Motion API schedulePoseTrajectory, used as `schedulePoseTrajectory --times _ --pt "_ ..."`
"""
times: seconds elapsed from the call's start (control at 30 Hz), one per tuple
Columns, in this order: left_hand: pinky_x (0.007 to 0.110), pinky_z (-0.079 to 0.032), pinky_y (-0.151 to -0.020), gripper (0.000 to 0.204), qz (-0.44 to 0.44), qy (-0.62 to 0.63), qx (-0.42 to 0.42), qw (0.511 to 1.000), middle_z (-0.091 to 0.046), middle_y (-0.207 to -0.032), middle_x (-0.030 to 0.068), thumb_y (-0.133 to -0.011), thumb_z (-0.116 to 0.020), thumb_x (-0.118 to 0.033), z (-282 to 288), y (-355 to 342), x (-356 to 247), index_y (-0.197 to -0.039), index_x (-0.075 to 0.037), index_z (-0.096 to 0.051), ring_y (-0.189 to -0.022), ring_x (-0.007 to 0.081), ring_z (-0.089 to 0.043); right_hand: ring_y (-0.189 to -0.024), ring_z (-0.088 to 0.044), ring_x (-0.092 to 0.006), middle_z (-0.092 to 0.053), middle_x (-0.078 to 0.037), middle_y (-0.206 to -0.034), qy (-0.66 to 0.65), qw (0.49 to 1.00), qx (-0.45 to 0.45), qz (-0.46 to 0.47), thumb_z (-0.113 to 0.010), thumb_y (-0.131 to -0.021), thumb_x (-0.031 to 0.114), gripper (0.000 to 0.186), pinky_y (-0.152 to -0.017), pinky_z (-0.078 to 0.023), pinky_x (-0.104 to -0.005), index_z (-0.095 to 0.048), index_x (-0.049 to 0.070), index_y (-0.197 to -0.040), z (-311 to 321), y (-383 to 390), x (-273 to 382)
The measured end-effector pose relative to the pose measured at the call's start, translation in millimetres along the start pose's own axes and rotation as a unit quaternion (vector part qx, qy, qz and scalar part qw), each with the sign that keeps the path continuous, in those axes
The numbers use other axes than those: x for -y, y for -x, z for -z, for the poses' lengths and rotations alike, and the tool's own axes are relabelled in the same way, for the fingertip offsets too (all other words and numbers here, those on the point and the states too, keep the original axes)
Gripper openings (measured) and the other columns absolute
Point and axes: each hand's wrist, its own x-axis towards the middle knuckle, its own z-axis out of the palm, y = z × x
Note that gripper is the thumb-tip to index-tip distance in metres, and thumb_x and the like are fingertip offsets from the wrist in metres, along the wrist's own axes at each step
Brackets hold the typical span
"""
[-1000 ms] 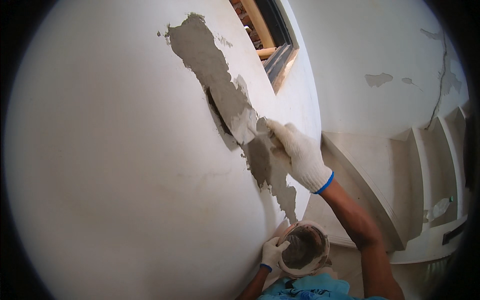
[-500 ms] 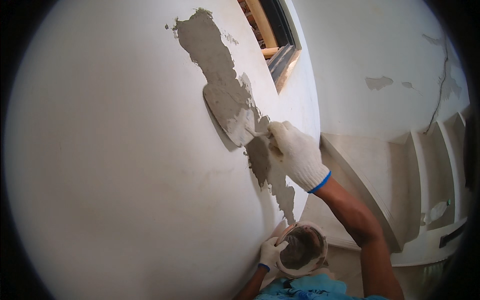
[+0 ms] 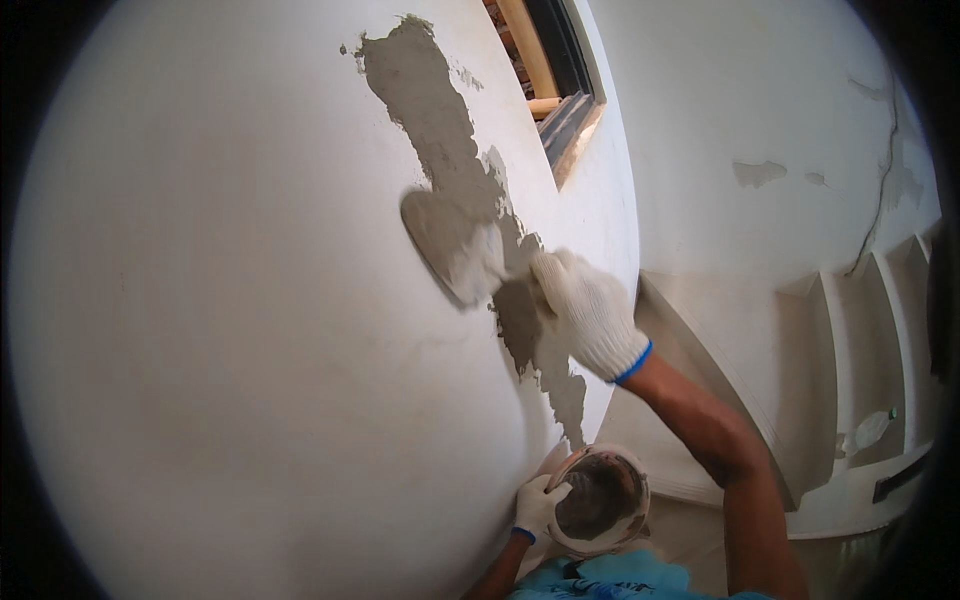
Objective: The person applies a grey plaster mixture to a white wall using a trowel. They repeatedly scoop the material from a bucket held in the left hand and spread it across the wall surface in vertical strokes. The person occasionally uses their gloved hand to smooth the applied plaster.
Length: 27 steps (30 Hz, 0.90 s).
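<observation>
"One trowel (image 3: 452, 248) shows before the pale wall (image 3: 220, 300). How do you have hold of it?"

"Your right hand (image 3: 595, 315), in a white knit glove with a blue cuff, is closed around its handle. Your glove hides most of that handle."

"And where do you have the metal end?"

"It slants across the left border of the long grey patch (image 3: 430, 100), mostly over the pale surface. Its broad, rounded tip points up and to your left; the handle end sits to your right, in front of the patch. It is slightly blurred, and you cannot tell from this view whether it lies flat on the wall or just off it."

"What about your other side?"

"Your left hand (image 3: 537, 503), gloved too, is clamped on the rim of a bucket (image 3: 592, 543), thumb over the edge. The bucket is just below the patch's lower end, near the wall, its mouth facing up toward you, with dark grey material inside."

"What else is around you?"

"Right of the patch's upper part, a window frame (image 3: 578, 145). Farther to your right, pale steps (image 3: 725, 340), a clear bottle (image 3: 873, 430) lying on them, and a crack (image 3: 885, 180) running down the far wall (image 3: 740, 90)."
</observation>
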Motion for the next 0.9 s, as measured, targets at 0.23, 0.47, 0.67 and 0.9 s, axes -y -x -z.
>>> schedulePoseTrajectory --times 0.23,0.47,0.67,0.9 --pt "0.034 -0.049 -0.066 0.026 -0.01 0.003 -0.019 1.0 -0.065 -0.074 0.0033 -0.091 -0.077 -0.025 -1.0 1.2 -0.4 -0.09 0.001 -0.073 -0.07 0.0127 -0.057 -0.082 -0.067 -0.0333 -0.062 -0.012 -0.092 -0.065 0.992 -0.106 0.012 -0.073 -0.085 0.008 0.031 -0.07 -0.054 -0.0446 -0.058 0.01 -0.112 12.8 -31.3 -12.6" --pt "0.032 -0.046 -0.065 0.026 -0.012 -0.029 -0.021 0.999 -0.061 -0.075 -0.0005 -0.092 -0.076 -0.024 -1.5 6.2 -16.2 -0.087 0.001 -0.07 -0.071 0.0109 -0.053 -0.082 -0.066 -0.0364 -0.062 -0.014 -0.093 -0.003 0.999 -0.021 0.031 -0.069 -0.088 0.011 0.024 -0.069 -0.053 -0.0481 -0.057 0.008 -0.109 -7.6 -32.2 -23.8" --pt "0.032 -0.048 -0.066 0.025 0.02 0.01 -0.042 0.999 -0.062 -0.076 0.0006 -0.092 -0.077 -0.022 -5.6 2.4 -11.9 -0.09 0.002 -0.071 -0.071 0.0107 -0.054 -0.078 -0.065 -0.0327 -0.062 -0.012 -0.088 0.018 0.993 0.12 0.002 -0.071 -0.087 0.012 0.022 -0.065 -0.053 -0.0466 -0.061 0.01 -0.106 -7.9 47.3 -44.3" --pt "0.029 -0.049 -0.07 0.022 0.049 0.027 -0.036 0.998 -0.066 -0.084 -0.0015 -0.093 -0.075 -0.02 -9.1 0.1 -25.1 -0.098 0.002 -0.074 -0.078 0.0084 -0.057 -0.08 -0.065 -0.0337 -0.061 -0.012 -0.09 -0.045 0.997 -0.051 0.036 -0.069 -0.086 0.009 0.022 -0.066 -0.053 -0.046 -0.059 0.01 -0.106 -1.1 -31.3 -37.0"
